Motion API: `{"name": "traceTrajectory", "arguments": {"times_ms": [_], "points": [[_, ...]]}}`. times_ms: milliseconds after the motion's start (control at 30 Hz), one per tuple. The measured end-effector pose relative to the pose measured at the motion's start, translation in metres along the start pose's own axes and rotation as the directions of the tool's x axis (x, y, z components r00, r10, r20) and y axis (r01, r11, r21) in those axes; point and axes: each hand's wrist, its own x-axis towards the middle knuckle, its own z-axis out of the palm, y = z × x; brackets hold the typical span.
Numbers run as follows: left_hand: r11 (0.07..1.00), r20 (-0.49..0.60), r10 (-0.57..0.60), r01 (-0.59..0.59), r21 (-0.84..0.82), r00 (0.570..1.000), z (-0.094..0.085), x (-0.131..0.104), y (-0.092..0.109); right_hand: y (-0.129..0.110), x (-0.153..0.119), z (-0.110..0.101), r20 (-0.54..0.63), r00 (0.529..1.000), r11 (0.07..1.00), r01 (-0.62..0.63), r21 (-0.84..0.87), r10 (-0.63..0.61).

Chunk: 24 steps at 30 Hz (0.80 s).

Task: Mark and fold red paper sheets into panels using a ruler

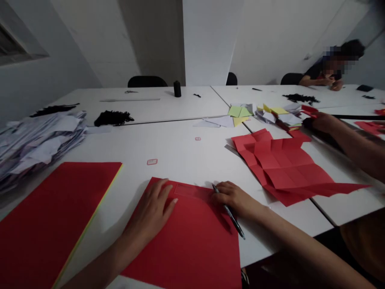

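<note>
A red sheet of paper (pixel 192 241) lies on the white table before me. My left hand (pixel 155 208) rests flat on its upper left part, fingers stretched and somewhat spread. Near the sheet's far edge lies a clear rectangular strip (pixel 189 191), perhaps a ruler or template; its right end runs under or beside my right hand. My right hand (pixel 230 196), fingers curled, holds a dark pen (pixel 233 222) at the sheet's upper right corner. The pen slants across the hand, one end toward me. I cannot tell which end is the tip.
Left stand a stack of red paper (pixel 54 216) with a yellow edge and a heap of papers (pixel 42 140). Creased red paper (pixel 288 164) lies right, near another person's hand (pixel 321 122). Black cords (pixel 112 118) and a black spool (pixel 177 89) lie farther back. A person (pixel 325 76) sits far right.
</note>
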Motion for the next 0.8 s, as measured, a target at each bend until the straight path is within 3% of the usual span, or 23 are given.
{"name": "traceTrajectory", "arguments": {"times_ms": [133,333,533,800], "points": [[0.994,0.061,0.106,-0.103,-0.048,0.993,0.007,0.004,0.022,0.002,0.021,0.000,0.043,0.999,1.000,0.012,-0.011,-0.012],[0.985,0.030,0.171,-0.172,0.011,0.985,0.015,0.000,0.022,0.004,0.037,0.002,0.100,0.995,1.000,-0.003,-0.013,0.004],[0.982,0.000,0.174,-0.173,0.075,0.985,0.015,-0.001,0.022,0.005,0.029,0.006,0.051,0.994,0.992,-0.096,0.086,0.091],[0.982,0.009,0.154,-0.154,0.107,0.988,0.015,-0.002,0.024,0.006,0.020,0.000,0.117,0.986,0.988,-0.129,0.083,0.119]]}}
